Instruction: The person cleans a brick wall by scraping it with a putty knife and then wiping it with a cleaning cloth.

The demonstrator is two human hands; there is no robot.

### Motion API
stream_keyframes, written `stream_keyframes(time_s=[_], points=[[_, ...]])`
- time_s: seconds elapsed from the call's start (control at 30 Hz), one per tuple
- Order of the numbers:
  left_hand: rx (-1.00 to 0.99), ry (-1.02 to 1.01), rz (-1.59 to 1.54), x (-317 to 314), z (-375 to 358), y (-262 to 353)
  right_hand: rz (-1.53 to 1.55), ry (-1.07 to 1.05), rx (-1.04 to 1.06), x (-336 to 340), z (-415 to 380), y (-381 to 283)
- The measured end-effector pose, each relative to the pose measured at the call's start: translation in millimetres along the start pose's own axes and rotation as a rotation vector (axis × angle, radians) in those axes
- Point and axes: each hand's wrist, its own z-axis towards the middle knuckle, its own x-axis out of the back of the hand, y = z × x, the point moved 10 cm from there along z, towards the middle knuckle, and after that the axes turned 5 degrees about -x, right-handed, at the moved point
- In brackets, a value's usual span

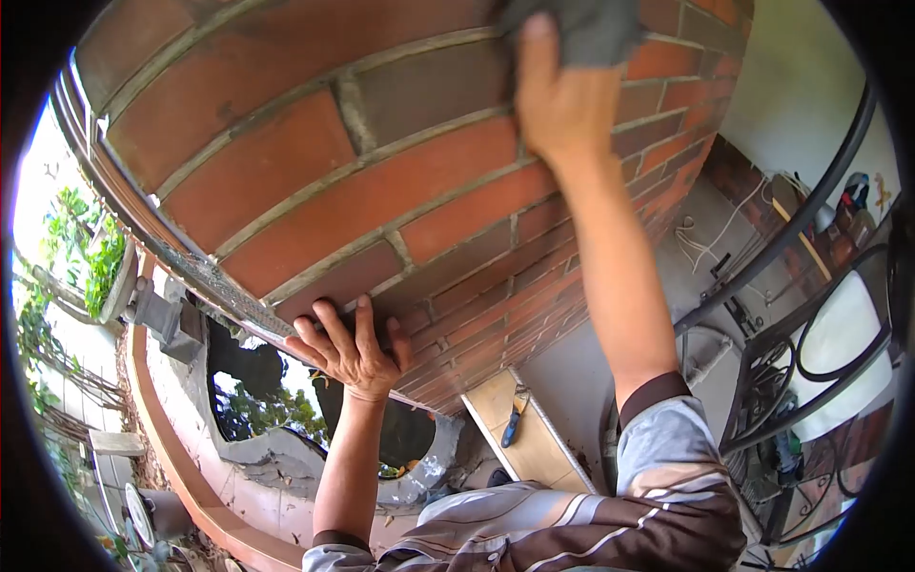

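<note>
A wall of red and dark brown bricks (315,195) with grey joints fills the upper middle of the view. My left hand (351,351) lies against the wall's lower left part, near its edge, fingers spread and holding nothing. Higher up and to the right, my right hand (567,110) presses a dark grey cloth or sponge (596,29) to the bricks. That item is blurred and partly cut off by the frame's top, and most of my right fingers are hidden behind it.
Below left lies a small pond (253,381) with a stone rim. A tool with a blue handle (513,424) rests on a tiled ledge (493,400). At the right stand a black metal frame (743,276), a white seat (843,357) and loose cables.
</note>
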Motion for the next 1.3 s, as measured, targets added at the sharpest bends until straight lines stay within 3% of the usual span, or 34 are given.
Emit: stream_keyframes(time_s=[0.1, 0.13, 0.2, 0.3, 0.33, 0.43, 0.5, 0.57, 0.63, 0.73, 0.83, 0.97, 1.03, 1.1, 1.17, 1.23, 1.3], points=[[0.005, -0.008, -0.004, 0.3, -1.5, -1.0, 0.01, -0.031, -0.101, -12.7, -0.9, 21.4], [0.006, -0.008, -0.001, -0.4, -2.3, -0.8, -0.083, -0.104, 0.036, -23.4, -7.6, 0.8], [-0.002, -0.012, 0.01, 0.7, -2.6, -1.1, 0.07, -0.167, -0.028, -38.2, -49.5, -43.5], [0.012, -0.052, -0.001, 0.1, -2.8, -1.0, 0.145, -0.459, 0.159, -59.3, -107.9, -116.5], [0.013, -0.056, -0.006, -0.3, -1.3, -2.7, 0.002, -0.424, 0.337, -59.9, -110.0, -127.7], [-0.027, -0.041, 0.015, 2.1, 0.1, 1.3, -0.232, -0.165, 0.166, -41.1, -25.8, -98.3], [-0.022, -0.04, 0.02, 0.4, -0.7, 1.0, -0.168, -0.151, -0.074, -44.3, 31.0, -65.3], [-0.024, -0.029, 0.019, 0.6, -2.3, 1.3, -0.158, 0.073, 0.07, -33.2, 68.9, -94.7], [-0.018, -0.029, 0.02, -0.7, -2.8, 1.0, -0.164, 0.136, 0.221, -37.5, 66.2, -133.1], [-0.018, -0.045, 0.015, -0.5, -1.3, 0.7, 0.114, -0.243, 0.215, -80.4, 4.0, -167.8], [-0.037, -0.052, 0.034, -0.7, -3.3, 0.6, 0.106, -0.277, 0.379, -72.9, -58.9, -180.8], [-0.027, -0.047, 0.027, -0.6, -2.2, -0.3, -0.004, -0.36, 0.378, -57.6, -140.1, -116.7], [0.008, -0.029, 0.006, -0.3, -3.3, -1.5, -0.122, -0.489, 0.171, -52.5, -152.4, -50.0], [0.01, -0.022, -0.004, 0.1, -2.9, -1.2, -0.21, -0.239, 0.127, -23.6, -121.3, -17.3], [-0.01, -0.027, -0.005, 1.7, -1.5, 0.0, 0.032, 0.041, -0.031, -0.4, -73.3, 2.3], [-0.044, -0.038, 0.004, 2.6, 1.8, 3.3, 0.103, -0.214, -0.166, -11.7, -33.9, 24.0], [-0.039, -0.041, 0.0, 2.6, 1.5, 3.0, 0.1, -0.165, -0.101, -23.9, -26.6, 11.5]])
